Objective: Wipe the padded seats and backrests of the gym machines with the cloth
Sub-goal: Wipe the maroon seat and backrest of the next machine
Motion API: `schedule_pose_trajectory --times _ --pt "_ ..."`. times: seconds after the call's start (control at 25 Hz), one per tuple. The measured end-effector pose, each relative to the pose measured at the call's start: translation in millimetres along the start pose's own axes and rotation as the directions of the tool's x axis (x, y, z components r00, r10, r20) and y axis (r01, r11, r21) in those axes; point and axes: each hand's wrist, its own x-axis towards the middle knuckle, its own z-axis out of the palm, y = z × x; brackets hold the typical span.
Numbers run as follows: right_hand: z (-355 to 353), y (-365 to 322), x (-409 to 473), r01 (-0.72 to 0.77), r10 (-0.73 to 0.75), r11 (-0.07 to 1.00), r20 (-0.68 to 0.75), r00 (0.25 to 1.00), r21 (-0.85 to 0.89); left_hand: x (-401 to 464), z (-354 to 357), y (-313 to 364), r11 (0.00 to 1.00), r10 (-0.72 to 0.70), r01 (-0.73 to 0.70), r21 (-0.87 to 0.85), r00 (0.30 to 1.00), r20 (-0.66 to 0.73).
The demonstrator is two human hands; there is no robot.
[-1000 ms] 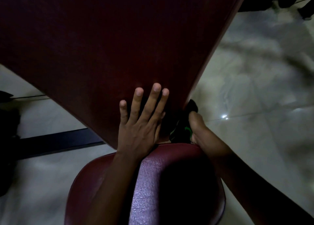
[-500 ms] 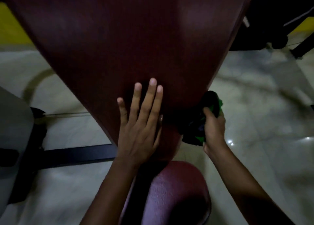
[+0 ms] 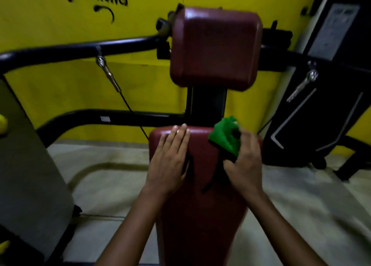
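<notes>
While both hands work at the upper end of the pad, the scene reads as follows.

Backrest: long dark-red padded vinyl backrest, running up the middle of the view, wider at its rounded top edge and narrowing toward the camera.
Left hand: the left hand lies flat and open on the upper left part of the backrest, fingers together and stretched toward the top edge, holding nothing.
Right hand: the right hand is curled closed around a bunched bright-green cloth with a dark underside, at the upper right corner of the backrest.
Cloth: it sticks out above and to the left of the fingers; whether it touches the pad cannot be told, as this part is blurred.
Head pad: a squarish dark-red padded cushion sits above the backrest on a black upright post.
Frame: curved black metal tubes run to the left, with a silver clip and thin cable hanging from the upper one.
Wall: yellow painted wall with black lettering reading "STRONG".
Floor: pale tiled floor on both sides.
</notes>
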Motion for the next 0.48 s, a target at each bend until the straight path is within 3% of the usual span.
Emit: schedule_pose_trajectory --times 0.08,0.2,0.24,0.4,0.48 --pt "10 -26 14 0.080 -0.033 0.970 0.204 0.978 -0.231 5 -14 -23 1.000 -0.008 0.007 0.013 0.995 0.100" --pt "35 -52 22 0.163 0.121 0.823 0.448 0.886 -0.544 -1 -19 -54 0.985 0.157 -0.173 0.012 0.919 0.362" --pt "41 -54 20 0.167 0.154 0.790 0.454 0.878 -0.590 -2 -20 -59 0.983 0.173 -0.185 -0.013 0.891 0.421" --pt "49 -54 20 0.164 0.204 0.729 0.440 0.875 -0.665 4 -19 -69 0.969 0.221 -0.165 -0.182 0.910 0.351" --pt "48 -54 24 0.180 0.220 0.695 0.443 0.869 -0.696 6 -22 -72 0.972 0.205 -0.142 -0.189 0.903 0.377"
